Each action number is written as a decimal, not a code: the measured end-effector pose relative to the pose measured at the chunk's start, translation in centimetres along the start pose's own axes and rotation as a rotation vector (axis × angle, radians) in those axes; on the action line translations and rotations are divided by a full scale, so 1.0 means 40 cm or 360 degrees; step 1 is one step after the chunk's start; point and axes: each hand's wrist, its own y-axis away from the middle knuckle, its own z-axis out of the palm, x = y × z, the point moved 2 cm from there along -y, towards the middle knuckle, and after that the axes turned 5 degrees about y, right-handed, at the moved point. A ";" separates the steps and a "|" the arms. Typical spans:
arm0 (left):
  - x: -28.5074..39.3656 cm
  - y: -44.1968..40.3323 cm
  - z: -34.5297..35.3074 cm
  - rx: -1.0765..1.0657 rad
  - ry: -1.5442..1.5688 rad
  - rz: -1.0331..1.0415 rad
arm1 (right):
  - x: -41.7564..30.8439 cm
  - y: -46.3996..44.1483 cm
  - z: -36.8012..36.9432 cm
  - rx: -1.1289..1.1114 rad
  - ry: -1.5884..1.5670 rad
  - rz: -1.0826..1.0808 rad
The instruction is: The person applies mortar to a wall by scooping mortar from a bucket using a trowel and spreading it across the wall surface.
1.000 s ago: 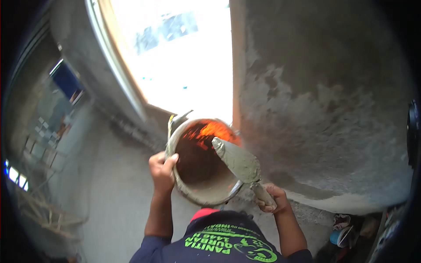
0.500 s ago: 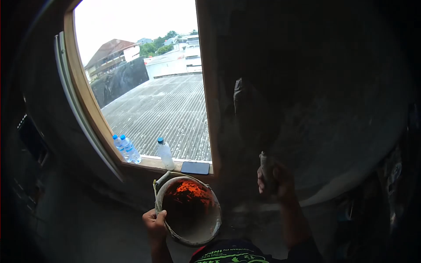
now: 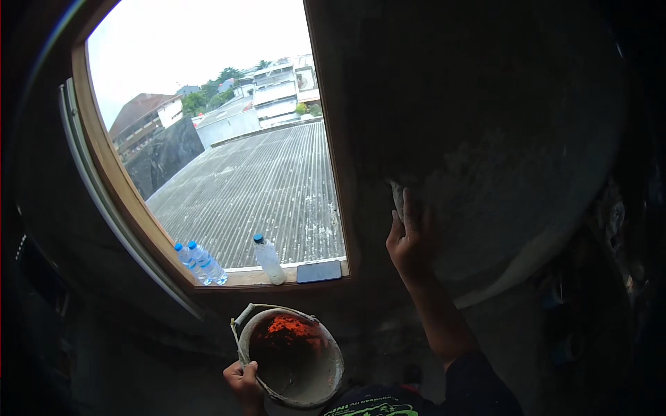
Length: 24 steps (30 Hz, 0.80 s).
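Note:
My left hand (image 3: 241,378) grips the rim of a bucket (image 3: 338,371) at its left side, thumb over the edge. The bucket is tilted toward me, smeared with grey, with orange-red showing on its lit inner wall and grey material low inside. Its handle (image 3: 277,306) rests up along the far rim. To the right, my right hand (image 3: 411,243) is raised close to the dark wall (image 3: 479,166). Its fingers are closed around what looks like a trowel (image 3: 397,200); only a pale, grey-coated part shows, and the rest is lost in shadow.
A wooden-framed window (image 3: 118,173) stands to the left. On its sill are two water bottles (image 3: 207,262), another bottle (image 3: 268,260) with cloudy contents, and a phone (image 3: 319,272). Outside lies a corrugated roof (image 3: 257,187). The room's edges are very dark.
My right hand has moved up and slightly left along the wall with the trowel. The bucket, still in my left hand, sits lower in view, and the view has shifted.

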 end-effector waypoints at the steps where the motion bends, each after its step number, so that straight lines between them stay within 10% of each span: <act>1: -0.004 0.000 -0.002 0.0023 -0.0001 -0.0003 | 0.017 0.003 0.008 -0.0070 0.0116 0.0036; 12: -0.006 -0.005 0.008 0.0045 0.0073 -0.0051 | 0.143 0.280 -0.013 -0.0243 -0.0053 0.0063; 24: -0.003 -0.011 -0.009 -0.0060 0.0006 -0.0060 | 0.032 -0.083 -0.034 -0.0171 0.0206 -0.0155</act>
